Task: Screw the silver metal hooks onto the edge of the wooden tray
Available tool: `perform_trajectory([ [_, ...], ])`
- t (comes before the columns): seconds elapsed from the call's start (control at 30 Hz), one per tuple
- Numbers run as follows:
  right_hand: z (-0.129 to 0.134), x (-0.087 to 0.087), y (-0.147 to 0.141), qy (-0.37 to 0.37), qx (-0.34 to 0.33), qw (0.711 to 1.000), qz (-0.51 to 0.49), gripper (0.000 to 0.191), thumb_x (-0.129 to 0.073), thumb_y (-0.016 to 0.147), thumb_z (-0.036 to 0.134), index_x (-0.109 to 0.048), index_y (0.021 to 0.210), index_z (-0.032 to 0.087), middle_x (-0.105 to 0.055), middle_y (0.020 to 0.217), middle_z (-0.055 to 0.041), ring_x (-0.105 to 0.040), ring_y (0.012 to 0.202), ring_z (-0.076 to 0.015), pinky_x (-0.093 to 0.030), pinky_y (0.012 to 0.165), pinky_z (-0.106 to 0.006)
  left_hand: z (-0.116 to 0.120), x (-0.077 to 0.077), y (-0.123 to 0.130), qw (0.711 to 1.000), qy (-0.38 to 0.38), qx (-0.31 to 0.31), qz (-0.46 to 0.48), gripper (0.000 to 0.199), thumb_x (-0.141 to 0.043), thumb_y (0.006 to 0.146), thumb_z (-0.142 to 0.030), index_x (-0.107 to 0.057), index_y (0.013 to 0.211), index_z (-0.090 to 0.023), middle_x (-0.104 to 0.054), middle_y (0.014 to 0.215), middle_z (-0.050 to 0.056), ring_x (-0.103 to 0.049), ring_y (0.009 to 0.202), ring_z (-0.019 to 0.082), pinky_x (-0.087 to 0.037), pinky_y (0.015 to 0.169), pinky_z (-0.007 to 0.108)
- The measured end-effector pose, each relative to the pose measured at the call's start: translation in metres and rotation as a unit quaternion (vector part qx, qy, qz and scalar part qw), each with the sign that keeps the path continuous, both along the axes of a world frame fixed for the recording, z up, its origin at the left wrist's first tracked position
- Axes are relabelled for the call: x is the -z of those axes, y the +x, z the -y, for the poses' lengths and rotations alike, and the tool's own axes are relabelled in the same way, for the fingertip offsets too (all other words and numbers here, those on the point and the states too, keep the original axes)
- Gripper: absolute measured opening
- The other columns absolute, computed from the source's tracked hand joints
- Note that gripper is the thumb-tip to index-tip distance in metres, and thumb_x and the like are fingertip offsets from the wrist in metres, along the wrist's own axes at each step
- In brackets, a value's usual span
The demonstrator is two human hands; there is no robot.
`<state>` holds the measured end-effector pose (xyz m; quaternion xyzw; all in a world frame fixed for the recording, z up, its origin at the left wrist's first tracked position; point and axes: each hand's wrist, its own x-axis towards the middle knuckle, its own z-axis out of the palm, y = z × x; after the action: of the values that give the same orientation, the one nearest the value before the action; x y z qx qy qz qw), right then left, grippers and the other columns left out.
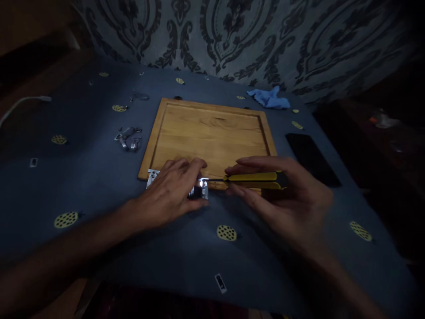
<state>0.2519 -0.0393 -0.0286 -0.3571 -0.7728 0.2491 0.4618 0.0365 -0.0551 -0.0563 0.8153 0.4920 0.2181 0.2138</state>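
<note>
A framed wooden board [212,133] lies flat on the patterned cloth. At its near left edge, my left hand [177,186] is wrapped over a shiny metal piece [204,190], with part of the metal showing at both sides of the hand. My right hand [285,195] holds a yellow and black screwdriver [254,179] between thumb and fingers. The screwdriver lies nearly level, its thin shaft pointing left, with the tip at the metal piece beside my left thumb and index finger.
Several metal parts [129,138] lie left of the board, with a small clear item [141,95] behind them. A blue cloth [270,97] sits at the back right, a black phone [312,159] at the right. A white cable [25,101] reaches in from the left.
</note>
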Motion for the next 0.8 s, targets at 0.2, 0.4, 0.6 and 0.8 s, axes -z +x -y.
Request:
perform_trajectory([
  [0.2, -0.0033, -0.0001, 0.0025, 0.028, -0.069, 0.997, 0.006, 0.039, -0.078, 0.082, 0.006, -0.074, 0.113, 0.03, -0.078, 0.1, 0.0007, -0.074, 0.089, -0.0196, -0.06, 0.075, -0.033, 0.0003, -0.0008, 0.0002, 1.0, -0.006, 0.004, 0.002, 0.055, -0.079, 0.085, -0.031, -0.045, 0.127, -0.023, -0.067, 0.119, 0.008, -0.062, 0.115, 0.03, -0.048, 0.097, 0.045],
  [0.4, -0.0023, 0.0021, 0.0011, 0.049, -0.054, 0.997, 0.022, 0.035, -0.077, 0.084, 0.008, -0.073, 0.111, 0.029, -0.078, 0.099, 0.0011, -0.073, 0.087, -0.0177, -0.059, 0.074, -0.031, 0.0003, -0.0002, 0.0, 1.0, -0.003, 0.002, 0.003, 0.054, -0.079, 0.085, -0.032, -0.045, 0.126, -0.023, -0.067, 0.119, 0.007, -0.062, 0.114, 0.03, -0.048, 0.096, 0.044],
  [0.6, 0.0002, 0.004, 0.0008, 0.044, -0.027, 0.998, 0.029, 0.027, -0.077, 0.087, 0.014, -0.074, 0.109, 0.029, -0.078, 0.1, 0.0018, -0.074, 0.085, -0.0168, -0.06, 0.074, -0.031, -0.0002, 0.0013, -0.0002, 1.0, 0.001, 0.002, 0.001, 0.057, -0.081, 0.084, -0.033, -0.045, 0.127, -0.023, -0.067, 0.118, 0.007, -0.062, 0.114, 0.03, -0.049, 0.096, 0.043],
  [0.8, 0.0, 0.0066, 0.0028, 0.062, -0.031, 0.997, 0.038, 0.029, -0.075, 0.088, 0.013, -0.071, 0.11, 0.031, -0.077, 0.1, 0.0037, -0.073, 0.085, -0.0156, -0.059, 0.073, -0.029, 0.0005, 0.0, -0.0001, 1.0, 0.006, 0.004, 0.0, 0.056, -0.083, 0.083, -0.03, -0.046, 0.125, -0.022, -0.068, 0.114, 0.006, -0.062, 0.111, 0.028, -0.049, 0.095, 0.041],
])
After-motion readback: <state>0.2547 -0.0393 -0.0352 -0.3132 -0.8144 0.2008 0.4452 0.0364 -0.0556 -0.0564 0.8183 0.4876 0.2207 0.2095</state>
